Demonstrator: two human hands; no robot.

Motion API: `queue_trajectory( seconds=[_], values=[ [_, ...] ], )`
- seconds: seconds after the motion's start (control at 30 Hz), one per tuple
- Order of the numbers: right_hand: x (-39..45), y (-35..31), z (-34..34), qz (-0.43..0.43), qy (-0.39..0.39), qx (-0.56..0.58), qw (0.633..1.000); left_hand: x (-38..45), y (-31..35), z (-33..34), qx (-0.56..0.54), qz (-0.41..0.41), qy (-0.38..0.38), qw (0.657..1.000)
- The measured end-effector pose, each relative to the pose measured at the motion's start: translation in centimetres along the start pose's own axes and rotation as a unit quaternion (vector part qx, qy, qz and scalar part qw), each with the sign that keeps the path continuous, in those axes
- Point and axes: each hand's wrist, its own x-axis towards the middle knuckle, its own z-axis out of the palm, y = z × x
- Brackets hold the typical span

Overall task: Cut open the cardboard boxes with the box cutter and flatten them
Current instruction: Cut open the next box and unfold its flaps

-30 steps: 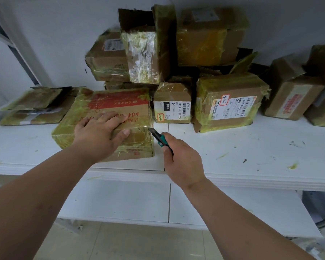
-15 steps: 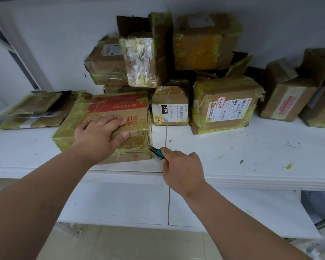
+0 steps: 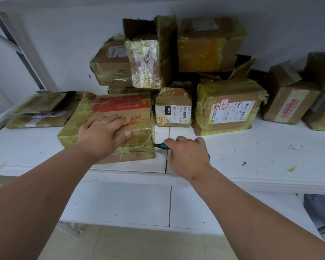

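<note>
A flat cardboard box with a red band and yellowish tape (image 3: 120, 109) lies on the white shelf (image 3: 251, 156). My left hand (image 3: 103, 133) presses flat on its top near the front edge. My right hand (image 3: 186, 156) grips a green-handled box cutter (image 3: 160, 145), whose tip meets the box's right side near the lower front corner.
Several taped boxes are piled behind against the wall, including a small labelled box (image 3: 174, 107) and a larger labelled box (image 3: 229, 106). Flattened cardboard (image 3: 39, 111) lies at the left. More boxes (image 3: 293, 94) stand at the right. Tape scraps dot the shelf.
My right hand has lowered and drawn the cutter down and toward me along the box's right side. My left hand stays on the box top.
</note>
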Motion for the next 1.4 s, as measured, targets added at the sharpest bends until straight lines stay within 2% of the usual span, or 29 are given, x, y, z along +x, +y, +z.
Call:
queue_trajectory(
  seconds=[0.2,0.4,0.77,0.93,1.1,1.17,1.3,1.4],
  values=[
    [-0.6,0.4,0.9,-0.003,-0.015,0.069,0.997,0.5,-0.3,0.3,-0.005,0.006,0.001,1.0],
    [-1.2,0.8,1.9,-0.015,0.012,0.036,0.999,0.5,-0.5,0.2,-0.023,0.012,-0.001,1.0],
    [-0.7,0.6,0.5,-0.014,-0.004,0.057,0.998,0.8,-0.7,0.3,-0.014,0.008,-0.003,1.0],
    [-0.1,0.4,0.6,0.005,-0.061,0.093,0.994,1.0,-0.6,0.4,-0.007,0.007,-0.007,1.0],
    [-1.6,2.8,0.3,-0.035,-0.154,-0.014,0.987,1.2,-1.0,0.1,-0.017,-0.001,-0.003,1.0],
    [-1.8,3.4,0.0,-0.028,-0.166,-0.007,0.986,1.3,-1.0,0.0,-0.015,-0.002,-0.009,1.0],
    [-1.5,3.1,-0.5,0.033,-0.107,0.068,0.991,1.0,-0.5,-0.2,-0.023,-0.009,-0.004,1.0],
    [-1.1,2.0,-0.5,0.098,-0.074,0.163,0.979,0.9,0.4,-0.5,0.002,-0.031,-0.009,0.999]
  ],
)
